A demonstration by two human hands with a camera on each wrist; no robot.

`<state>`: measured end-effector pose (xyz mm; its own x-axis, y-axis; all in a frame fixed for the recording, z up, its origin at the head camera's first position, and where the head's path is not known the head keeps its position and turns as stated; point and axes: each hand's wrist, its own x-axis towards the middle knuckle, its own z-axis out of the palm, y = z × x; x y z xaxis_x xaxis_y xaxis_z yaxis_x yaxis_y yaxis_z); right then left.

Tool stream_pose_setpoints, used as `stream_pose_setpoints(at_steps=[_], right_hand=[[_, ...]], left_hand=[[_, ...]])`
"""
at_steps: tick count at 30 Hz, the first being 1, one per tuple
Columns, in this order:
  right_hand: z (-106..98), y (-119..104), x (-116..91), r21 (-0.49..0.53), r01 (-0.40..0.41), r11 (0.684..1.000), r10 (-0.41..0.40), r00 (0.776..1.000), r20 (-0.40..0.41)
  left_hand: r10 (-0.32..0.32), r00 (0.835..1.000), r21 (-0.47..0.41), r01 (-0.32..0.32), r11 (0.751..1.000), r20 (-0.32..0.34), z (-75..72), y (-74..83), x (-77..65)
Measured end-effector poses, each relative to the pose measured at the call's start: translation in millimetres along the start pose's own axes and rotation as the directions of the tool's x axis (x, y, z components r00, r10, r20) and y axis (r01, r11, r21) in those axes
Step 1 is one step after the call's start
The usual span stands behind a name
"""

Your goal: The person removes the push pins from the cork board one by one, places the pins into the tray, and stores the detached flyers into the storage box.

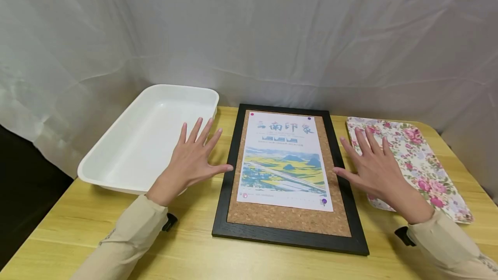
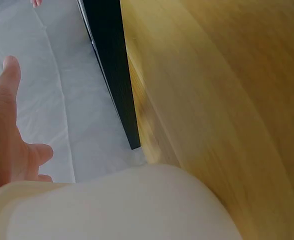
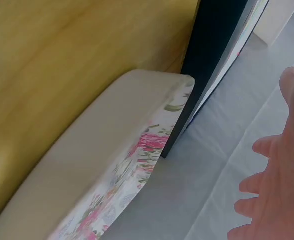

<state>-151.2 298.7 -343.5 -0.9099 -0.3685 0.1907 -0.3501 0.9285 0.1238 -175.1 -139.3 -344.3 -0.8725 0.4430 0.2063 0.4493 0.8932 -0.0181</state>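
Observation:
A black-framed cork board (image 1: pixel 289 224) lies flat on the wooden table. Pinned to it is a printed poster (image 1: pixel 284 163) with a landscape picture, a push pin at each corner: a purple one (image 1: pixel 324 201) at lower right, a pink one (image 1: pixel 244 195) at lower left. My left hand (image 1: pixel 190 159) is spread with straight fingers above the gap between the white tub and the board's left edge, holding nothing. Fingers splayed too, my right hand (image 1: pixel 375 167) hovers between the board's right edge and the floral tray (image 1: pixel 435 176), nothing in it.
On the left stands a deep white plastic tub (image 1: pixel 136 141). Grey cloth (image 1: pixel 272 46) hangs behind the table (image 1: pixel 186 245) and at its sides. Bare wood shows along the front edge, and a dark area (image 1: pixel 27 193) lies beyond the left side.

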Motion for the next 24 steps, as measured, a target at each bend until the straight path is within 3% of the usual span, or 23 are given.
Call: stream_pose_setpoints(at_steps=[6,13,17,24], right_hand=[[2,0,1,-0.024,0.014,1.000,-0.014,1.000,-0.015],[2,-5,2,0.061,0.037,0.997,-0.038,0.999,0.004],[1,-10,2,0.165,0.071,0.984,-0.072,0.997,0.001],[-6,-23,2,0.327,0.077,0.942,-0.090,0.996,0.026]], left_hand=[[-0.027,1.000,-0.042,0.026,0.999,-0.015,-2.6,3.8,-0.5],[-0.016,0.988,-0.229,-0.019,0.973,-0.152,-5.4,14.9,0.2],[-0.046,0.986,-0.375,-0.017,0.927,-0.158,-6.6,24.8,0.3],[-0.124,0.992,-0.603,0.093,0.792,-0.010,-2.6,36.8,5.3]])
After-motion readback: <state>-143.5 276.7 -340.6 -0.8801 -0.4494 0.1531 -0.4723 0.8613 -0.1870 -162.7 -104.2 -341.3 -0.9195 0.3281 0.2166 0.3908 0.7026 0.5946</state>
